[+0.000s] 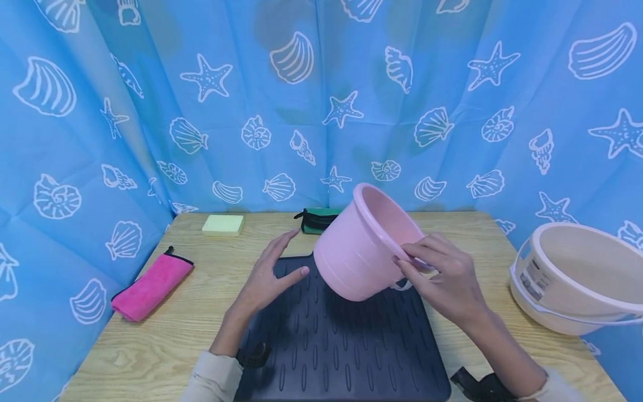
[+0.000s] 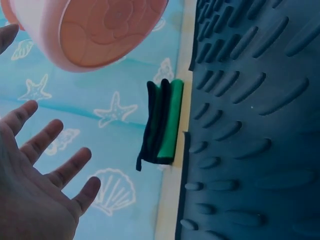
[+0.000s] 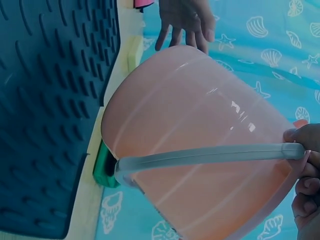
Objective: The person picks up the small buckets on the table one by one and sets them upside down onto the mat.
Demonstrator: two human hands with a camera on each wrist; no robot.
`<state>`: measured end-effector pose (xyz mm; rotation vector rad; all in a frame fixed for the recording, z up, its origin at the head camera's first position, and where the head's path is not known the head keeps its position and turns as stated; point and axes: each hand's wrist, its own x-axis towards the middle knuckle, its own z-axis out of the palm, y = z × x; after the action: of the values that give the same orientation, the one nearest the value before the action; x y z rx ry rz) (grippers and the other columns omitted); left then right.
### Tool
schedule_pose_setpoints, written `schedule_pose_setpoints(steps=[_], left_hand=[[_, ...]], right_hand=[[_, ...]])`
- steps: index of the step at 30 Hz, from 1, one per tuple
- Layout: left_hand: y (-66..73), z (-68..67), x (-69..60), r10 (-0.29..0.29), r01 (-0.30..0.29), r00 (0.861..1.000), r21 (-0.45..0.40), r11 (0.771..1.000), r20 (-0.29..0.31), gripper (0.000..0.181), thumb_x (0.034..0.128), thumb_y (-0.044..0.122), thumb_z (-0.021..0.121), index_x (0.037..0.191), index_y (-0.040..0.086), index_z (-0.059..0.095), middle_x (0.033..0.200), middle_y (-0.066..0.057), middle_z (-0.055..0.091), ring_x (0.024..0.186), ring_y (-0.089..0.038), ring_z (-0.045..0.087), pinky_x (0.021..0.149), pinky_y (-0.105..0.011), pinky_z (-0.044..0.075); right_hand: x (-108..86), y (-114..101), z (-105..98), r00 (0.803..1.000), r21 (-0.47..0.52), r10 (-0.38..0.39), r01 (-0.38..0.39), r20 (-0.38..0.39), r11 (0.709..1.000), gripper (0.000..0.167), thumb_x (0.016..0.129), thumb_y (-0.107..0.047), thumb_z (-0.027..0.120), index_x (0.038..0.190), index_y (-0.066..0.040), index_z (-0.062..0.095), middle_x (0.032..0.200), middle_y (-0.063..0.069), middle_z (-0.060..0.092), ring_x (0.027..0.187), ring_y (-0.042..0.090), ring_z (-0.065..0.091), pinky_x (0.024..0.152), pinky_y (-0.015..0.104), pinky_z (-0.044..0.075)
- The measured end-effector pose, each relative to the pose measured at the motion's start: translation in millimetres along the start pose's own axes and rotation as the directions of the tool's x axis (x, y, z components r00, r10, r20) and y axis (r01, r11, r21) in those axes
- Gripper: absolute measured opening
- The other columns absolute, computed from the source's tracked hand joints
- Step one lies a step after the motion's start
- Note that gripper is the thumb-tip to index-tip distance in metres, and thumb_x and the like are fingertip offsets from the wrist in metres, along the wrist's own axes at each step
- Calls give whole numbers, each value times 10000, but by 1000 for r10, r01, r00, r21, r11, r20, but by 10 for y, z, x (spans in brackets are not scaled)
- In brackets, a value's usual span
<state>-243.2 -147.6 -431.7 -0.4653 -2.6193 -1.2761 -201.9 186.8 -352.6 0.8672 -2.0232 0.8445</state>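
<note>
A pink bucket (image 1: pixel 346 251) hangs tilted above the black ribbed mat (image 1: pixel 321 346), its mouth turned up and to the right. My right hand (image 1: pixel 442 273) pinches its rim between thumb and fingers. In the right wrist view the bucket's pale handle (image 3: pixel 210 156) lies across its side, below the right thumb. My left hand (image 1: pixel 268 273) is held apart to the left of the bucket, fingers extended and touching nothing. The left wrist view shows that hand (image 2: pixel 40 170) with spread fingers, and the bucket's round base (image 2: pixel 107 30) above it.
A cream bucket (image 1: pixel 588 273) with a handle stands at the table's right. Behind the mat lies a green cloth roll (image 1: pixel 316 220) with black edging, partly hidden by the pink bucket. A yellow sponge (image 1: pixel 223 224) and a pink folded cloth (image 1: pixel 153 285) lie at left. A blue shell-print curtain (image 1: pixel 301 111) surrounds the table.
</note>
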Motion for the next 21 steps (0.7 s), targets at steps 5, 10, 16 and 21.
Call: schedule_pose_setpoints(steps=[5,10,16,21], left_hand=[[12,11,13,-12,12,1000,-32,999,-1,814,870,549,688,1567,363,310,1618,25,278,1463,-287,290,1069,-695,273],[38,32,31,-24,24,1000,-60,998,12,830,862,557,692,1568,367,299,1624,34,255,1466,-286,281,1070,-690,278],[60,56,53,-27,27,1000,-106,994,9,875,833,565,714,1570,377,282,1627,49,228,1465,-291,266,1048,-708,291],[76,73,85,-22,22,1000,-155,988,0,905,813,593,714,1570,430,244,1625,103,202,1449,-261,268,1029,-723,304]], right_hand=[[35,-54,68,999,12,31,-31,-14,999,261,722,11,823,977,-28,789,879,41,715,791,159,583,656,120,494],[62,-75,138,999,41,30,-29,-29,999,237,740,-4,817,974,-22,789,853,33,706,745,181,563,627,123,477],[71,-56,187,998,50,16,-13,-57,999,200,754,-30,808,951,-8,783,834,34,699,721,175,545,596,155,460],[71,-56,233,997,61,39,-34,-73,998,199,740,-13,824,935,-10,784,823,34,703,706,175,534,586,150,448]])
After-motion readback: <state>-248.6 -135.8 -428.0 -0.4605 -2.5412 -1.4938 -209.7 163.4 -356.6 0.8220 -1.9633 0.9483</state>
